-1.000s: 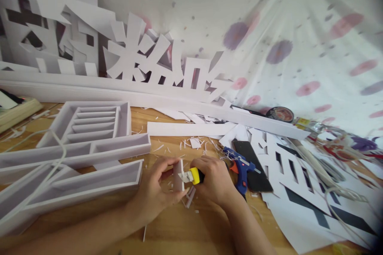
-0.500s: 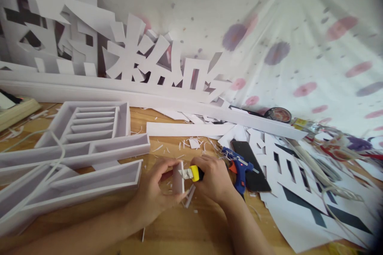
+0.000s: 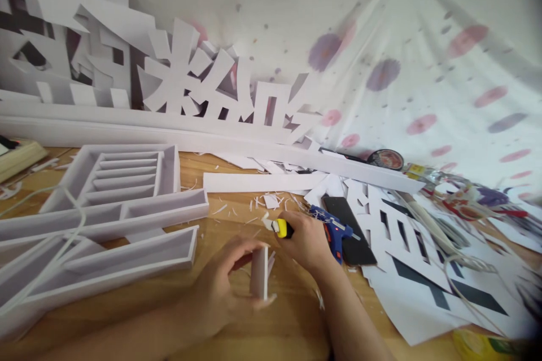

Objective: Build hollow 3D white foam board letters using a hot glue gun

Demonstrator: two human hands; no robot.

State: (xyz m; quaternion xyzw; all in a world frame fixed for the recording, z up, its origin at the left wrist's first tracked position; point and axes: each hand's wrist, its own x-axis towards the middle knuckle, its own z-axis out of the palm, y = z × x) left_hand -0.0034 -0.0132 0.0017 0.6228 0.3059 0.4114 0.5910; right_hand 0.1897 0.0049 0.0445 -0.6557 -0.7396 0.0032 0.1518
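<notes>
Here we are at the head view, the only one there is, and the blue glue gun [image 3: 334, 231] makes a handy landmark! Left and nearer than the gun, the left hand [image 3: 220, 282] grasps a small white piece [image 3: 259, 273], standing on edge between thumb and fingers. Just left of the gun, the right hand [image 3: 309, 240] is wrapped firmly round a yellow cutter [image 3: 282, 228], its pale tip blurred but clear of the piece. Whether that right hand touches the gun, I cannot tell. Well left of the gun sit white channel frames [image 3: 127, 285]; beyond it to the left lie a long white strip [image 3: 258, 182] and scattered slivers [image 3: 220, 210]; a dark phone [image 3: 349, 231] rests right beside it. Now, technique: blade work like this, I'd judge, calls for light, shallow strokes along the edge, with the left thumb and fingertips tucked out of the blade's line. That piece looks thin, so too tight a pinch may bend it; backing it against the wooden table [image 3: 271, 338] left of the gun would steady the cut, and a little more room between knuckles and gun would help too!
</notes>
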